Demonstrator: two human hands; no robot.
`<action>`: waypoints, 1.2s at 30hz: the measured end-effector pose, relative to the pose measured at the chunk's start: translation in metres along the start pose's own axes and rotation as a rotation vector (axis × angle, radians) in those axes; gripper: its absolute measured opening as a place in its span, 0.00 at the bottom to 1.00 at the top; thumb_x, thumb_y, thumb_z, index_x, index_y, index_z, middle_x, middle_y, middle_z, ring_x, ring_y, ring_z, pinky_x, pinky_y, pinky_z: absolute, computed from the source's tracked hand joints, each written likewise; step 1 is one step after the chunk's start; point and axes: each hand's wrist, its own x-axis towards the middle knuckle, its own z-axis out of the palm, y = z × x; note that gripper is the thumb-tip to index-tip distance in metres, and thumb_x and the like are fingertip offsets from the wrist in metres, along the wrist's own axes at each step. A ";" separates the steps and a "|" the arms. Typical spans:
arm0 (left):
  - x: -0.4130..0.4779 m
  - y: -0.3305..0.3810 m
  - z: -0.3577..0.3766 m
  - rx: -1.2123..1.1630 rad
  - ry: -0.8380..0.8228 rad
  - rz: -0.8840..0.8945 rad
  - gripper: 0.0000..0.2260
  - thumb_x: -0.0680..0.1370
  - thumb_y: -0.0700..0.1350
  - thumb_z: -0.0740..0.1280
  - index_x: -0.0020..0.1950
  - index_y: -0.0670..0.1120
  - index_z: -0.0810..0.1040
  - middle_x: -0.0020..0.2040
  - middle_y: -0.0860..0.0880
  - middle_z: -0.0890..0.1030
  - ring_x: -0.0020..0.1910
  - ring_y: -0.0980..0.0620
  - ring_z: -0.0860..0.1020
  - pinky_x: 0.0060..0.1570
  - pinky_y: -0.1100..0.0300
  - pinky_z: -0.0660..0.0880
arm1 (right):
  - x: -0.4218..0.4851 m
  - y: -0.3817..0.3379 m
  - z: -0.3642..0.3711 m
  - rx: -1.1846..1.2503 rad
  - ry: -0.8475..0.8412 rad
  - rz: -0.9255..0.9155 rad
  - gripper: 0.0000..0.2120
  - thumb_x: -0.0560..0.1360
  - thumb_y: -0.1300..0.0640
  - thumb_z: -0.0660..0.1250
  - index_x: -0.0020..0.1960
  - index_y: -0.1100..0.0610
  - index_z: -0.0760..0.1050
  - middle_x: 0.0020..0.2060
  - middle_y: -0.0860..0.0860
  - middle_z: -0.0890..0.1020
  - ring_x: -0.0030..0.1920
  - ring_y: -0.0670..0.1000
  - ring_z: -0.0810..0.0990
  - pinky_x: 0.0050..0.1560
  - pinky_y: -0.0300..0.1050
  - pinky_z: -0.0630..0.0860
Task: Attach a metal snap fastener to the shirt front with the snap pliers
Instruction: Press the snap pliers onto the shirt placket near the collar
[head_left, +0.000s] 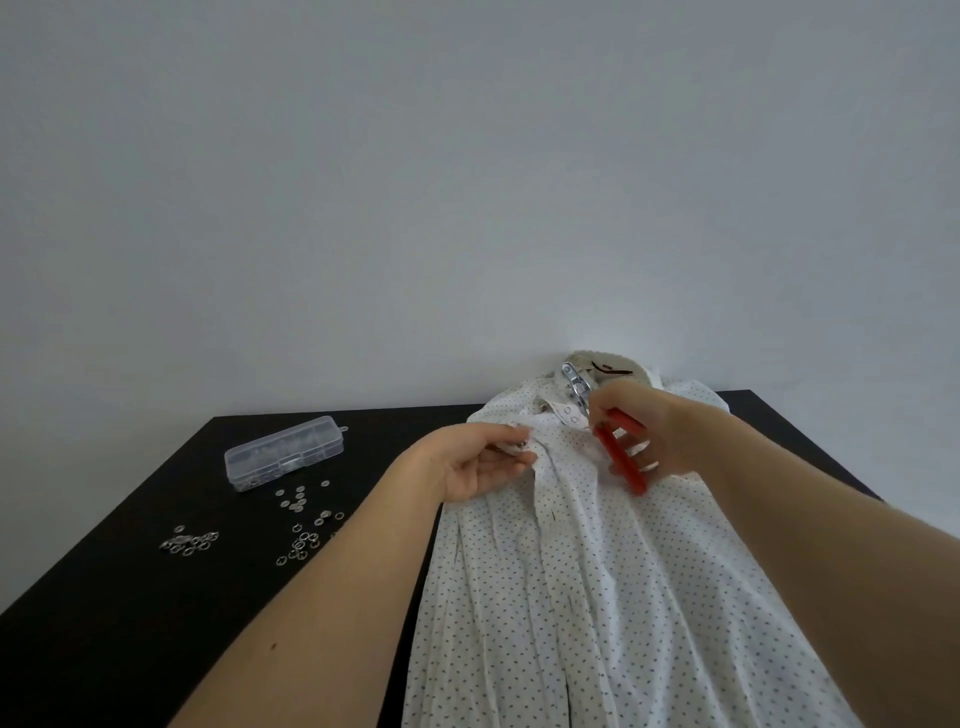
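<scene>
Right hand (660, 436) gripped red pliers (618, 457) over shirt (571, 571) placket; left hand (483, 467) pinched fabric. Risked misplaced snap if cloth slid on bench (130, 571).

One shirt (597, 571) lies on one table (130, 597), with one pair of snap pliers (608, 436) at twelve o'clock. One clear box (284, 453) sits at ten o'clock. Two hands (478, 467) are in view. The loose snap pieces (301, 525) (too small and clustered to count exactly) number several dozen.

Dim, even light; soft focus, edges stretched.
</scene>
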 end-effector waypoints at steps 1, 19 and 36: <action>0.001 0.000 0.003 -0.048 0.012 0.019 0.05 0.73 0.36 0.71 0.49 0.38 0.79 0.35 0.40 0.84 0.28 0.49 0.83 0.31 0.60 0.82 | -0.005 0.000 -0.003 0.021 0.002 -0.002 0.15 0.63 0.56 0.66 0.48 0.60 0.72 0.46 0.58 0.76 0.47 0.59 0.77 0.58 0.59 0.76; 0.007 0.007 0.086 -0.389 -0.013 0.164 0.15 0.79 0.39 0.64 0.64 0.36 0.71 0.60 0.34 0.78 0.52 0.40 0.81 0.50 0.50 0.78 | -0.071 -0.020 -0.044 0.185 0.090 -0.043 0.15 0.60 0.55 0.67 0.45 0.59 0.75 0.48 0.59 0.81 0.47 0.60 0.79 0.58 0.55 0.76; 0.004 -0.014 0.084 -0.352 0.117 0.136 0.04 0.73 0.37 0.72 0.42 0.38 0.77 0.42 0.39 0.81 0.36 0.47 0.81 0.22 0.61 0.78 | -0.082 0.029 -0.020 0.184 -0.208 0.157 0.23 0.61 0.57 0.66 0.55 0.65 0.74 0.55 0.64 0.79 0.54 0.66 0.78 0.64 0.65 0.71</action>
